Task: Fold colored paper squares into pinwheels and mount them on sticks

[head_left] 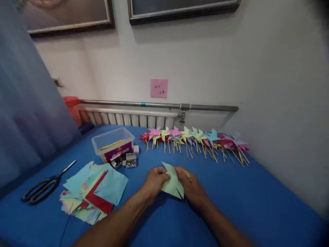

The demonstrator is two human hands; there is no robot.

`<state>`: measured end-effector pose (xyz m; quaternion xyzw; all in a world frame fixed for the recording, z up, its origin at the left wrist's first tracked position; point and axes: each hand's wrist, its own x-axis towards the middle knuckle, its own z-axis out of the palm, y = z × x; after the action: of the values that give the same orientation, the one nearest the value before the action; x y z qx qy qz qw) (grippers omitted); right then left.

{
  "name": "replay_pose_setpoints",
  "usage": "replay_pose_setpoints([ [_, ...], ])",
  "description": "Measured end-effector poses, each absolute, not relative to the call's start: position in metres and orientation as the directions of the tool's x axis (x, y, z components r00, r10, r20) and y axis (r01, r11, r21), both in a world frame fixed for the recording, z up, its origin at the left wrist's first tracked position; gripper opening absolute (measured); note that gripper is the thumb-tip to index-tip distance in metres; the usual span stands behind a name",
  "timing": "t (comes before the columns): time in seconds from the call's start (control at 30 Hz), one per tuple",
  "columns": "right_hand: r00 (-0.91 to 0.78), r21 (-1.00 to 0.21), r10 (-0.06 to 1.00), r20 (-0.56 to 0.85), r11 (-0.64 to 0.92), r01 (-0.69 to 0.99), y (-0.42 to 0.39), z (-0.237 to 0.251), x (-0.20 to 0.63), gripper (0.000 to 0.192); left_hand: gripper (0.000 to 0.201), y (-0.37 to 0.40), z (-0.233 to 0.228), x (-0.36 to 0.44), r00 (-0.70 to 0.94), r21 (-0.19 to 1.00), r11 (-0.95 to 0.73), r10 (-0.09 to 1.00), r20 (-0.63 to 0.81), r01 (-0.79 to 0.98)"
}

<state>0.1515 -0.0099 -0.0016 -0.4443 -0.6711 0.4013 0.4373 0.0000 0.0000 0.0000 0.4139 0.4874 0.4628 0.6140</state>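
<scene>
Between my two hands is a pale green paper square (171, 184) with slits cut in from its corners, held just above the blue table. My left hand (155, 179) pinches its left side, thumb on top. At the right edge, my right hand (189, 182) is closed on the same paper, its fingertips partly hidden behind it. One corner points up between the hands, and a dark slit shows at the lower right. Left of my forearm lies a loose pile of coloured paper squares (113, 183), light blue, red, yellow and green.
Black-handled scissors (43, 188) lie at the far left. A clear plastic box (113, 142) holds thin wooden sticks, with a small open box of metal pins (131, 160) before it. Finished paper pinwheels (197, 135) on sticks line the back, below a wall pipe (210, 107).
</scene>
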Motion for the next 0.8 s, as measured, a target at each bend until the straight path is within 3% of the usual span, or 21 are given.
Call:
replay_pose_setpoints([
  [0.37,-0.209,-0.902,0.956,0.207,0.269,0.339,-0.0075,-0.0032,0.1497,0.031,0.011,0.0029,-0.0031,-0.0002,0.08,0.959,0.223,0.974,-0.212,-0.173],
  [0.8,-0.127,-0.877,0.976,0.179,0.217,0.43,-0.0053,-0.0104,0.1455,0.03,0.018,0.0031,-0.0063,-0.0005,0.089,0.968,0.198,0.978,-0.186,-0.153],
])
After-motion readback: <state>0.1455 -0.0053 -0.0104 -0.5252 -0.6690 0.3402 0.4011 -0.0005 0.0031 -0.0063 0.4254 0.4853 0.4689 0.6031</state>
